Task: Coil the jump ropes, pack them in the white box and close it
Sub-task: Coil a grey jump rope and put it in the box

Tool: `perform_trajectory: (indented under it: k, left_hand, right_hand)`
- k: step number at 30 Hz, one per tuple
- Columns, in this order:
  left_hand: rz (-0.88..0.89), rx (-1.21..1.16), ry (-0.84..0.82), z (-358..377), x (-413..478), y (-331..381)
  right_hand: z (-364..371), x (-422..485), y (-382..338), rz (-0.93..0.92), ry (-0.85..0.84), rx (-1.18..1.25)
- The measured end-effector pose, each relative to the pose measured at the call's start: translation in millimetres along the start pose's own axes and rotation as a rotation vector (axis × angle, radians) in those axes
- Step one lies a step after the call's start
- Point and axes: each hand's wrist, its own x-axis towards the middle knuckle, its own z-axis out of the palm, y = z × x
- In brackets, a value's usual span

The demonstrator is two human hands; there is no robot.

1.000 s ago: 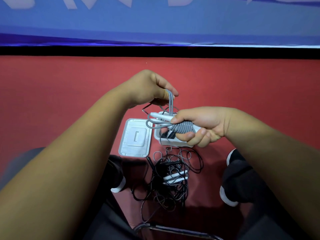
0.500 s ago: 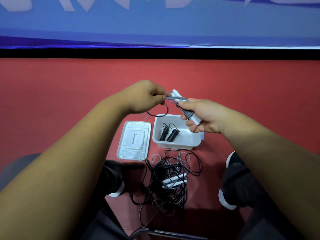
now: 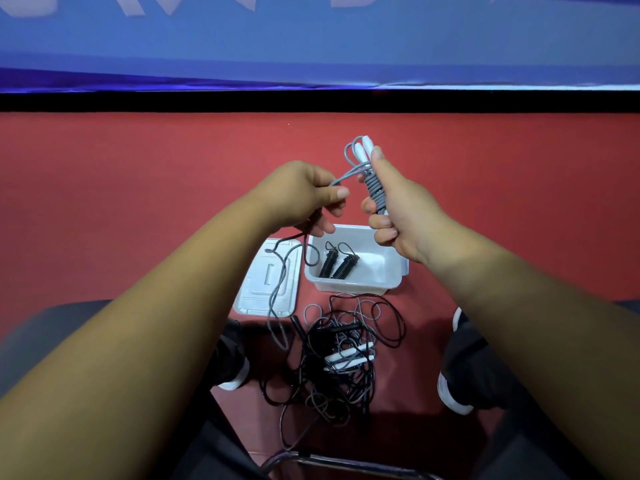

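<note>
My right hand (image 3: 398, 216) grips the white handles of a grey jump rope (image 3: 374, 192), held upright, with grey cord wound tightly round them. My left hand (image 3: 304, 195) pinches the loose grey cord just left of the bundle; the cord's tail hangs down over the lid. Below the hands the open white box (image 3: 384, 275) sits on the red floor with two coiled black ropes (image 3: 337, 265) inside. Its white lid (image 3: 256, 292) lies flat to the left of it. A tangle of black and grey ropes (image 3: 346, 358) with white handles lies in front of the box.
My two feet in dark shoes (image 3: 460, 368) rest either side of the rope tangle. A metal chair rail (image 3: 346, 465) crosses the bottom edge. A black strip and blue banner (image 3: 311, 46) close off the far side of the red floor.
Both hands have risen away from the box. My right hand has turned the wound handles upright, and my left hand has drawn the cord out to the left, its tail now hanging over the lid.
</note>
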Motion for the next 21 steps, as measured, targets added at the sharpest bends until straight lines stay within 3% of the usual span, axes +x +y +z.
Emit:
perform_trajectory:
  k: [8, 12, 16, 21]
  left_hand:
    - [0.030, -0.273, -0.135, -1.5, -2.1, 6.4]
    - [0.014, -0.167, -0.236, -3.0, -2.9, 3.6]
    - [-0.033, 0.048, -0.084, 1.5, -2.5, -0.5]
    - [-0.041, 0.009, 0.039, 3.7, 1.8, -3.3]
  right_hand:
    - [-11.3, 3.6, -0.7, -0.039, 0.060, -0.010]
    - [-16.8, 3.0, -1.1, -0.036, 0.063, -0.043]
    - [-16.3, -1.8, 0.4, -0.018, 0.016, -0.068]
    - [-16.0, -1.3, 0.8, 0.042, -0.045, -0.038]
